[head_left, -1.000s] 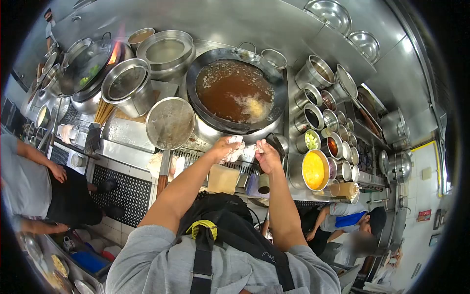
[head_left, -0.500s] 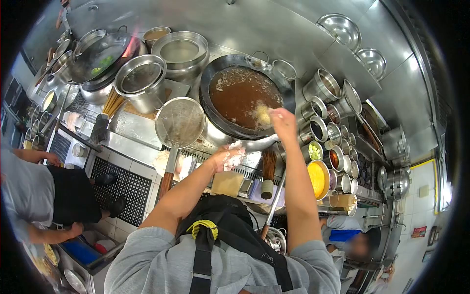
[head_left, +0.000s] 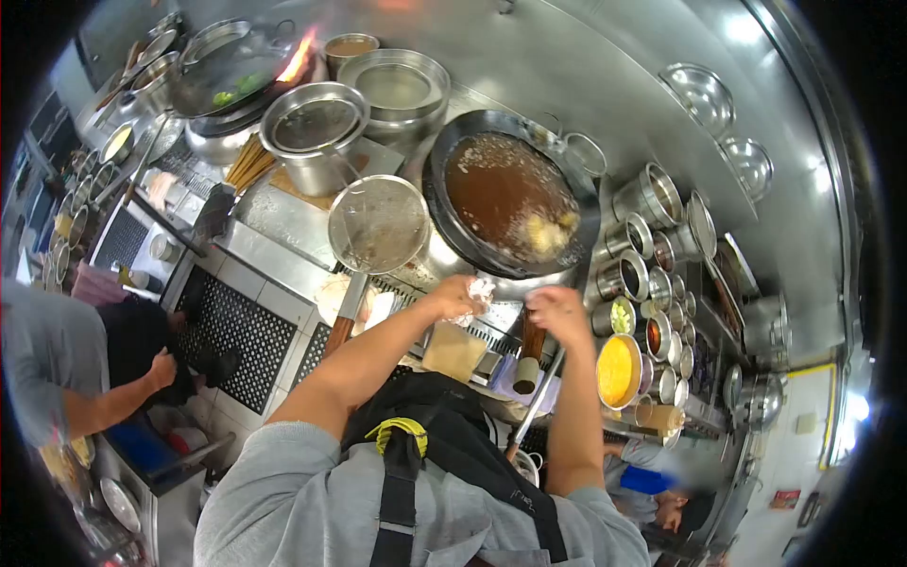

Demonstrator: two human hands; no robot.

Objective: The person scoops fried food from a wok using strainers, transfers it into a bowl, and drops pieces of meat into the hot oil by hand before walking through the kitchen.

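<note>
My left hand (head_left: 453,299) is closed around pale, flour-coated food pieces (head_left: 481,291), just in front of the wok. My right hand (head_left: 559,314) is beside it, off the wok's front rim, with fingers loosely bent and apart, white coating on the tips and nothing visible between them. Behind both hands stands a large black wok (head_left: 444,222) of bubbling brown oil (head_left: 496,184). Pale yellow battered pieces (head_left: 545,234) float at its near right side. A bamboo brush (head_left: 532,345) lies partly under my right hand.
A round mesh strainer (head_left: 378,225) rests left of the wok. At right stand several metal pots and a bowl of yellow liquid (head_left: 617,371). A flame (head_left: 299,57) rises by the far-left wok (head_left: 203,90). A co-worker (head_left: 57,359) stands at left; another person (head_left: 652,487) is lower right.
My right hand has drawn back from over the oil towards my left hand, and the battered piece it held is now in the oil. The camera view has shifted left.
</note>
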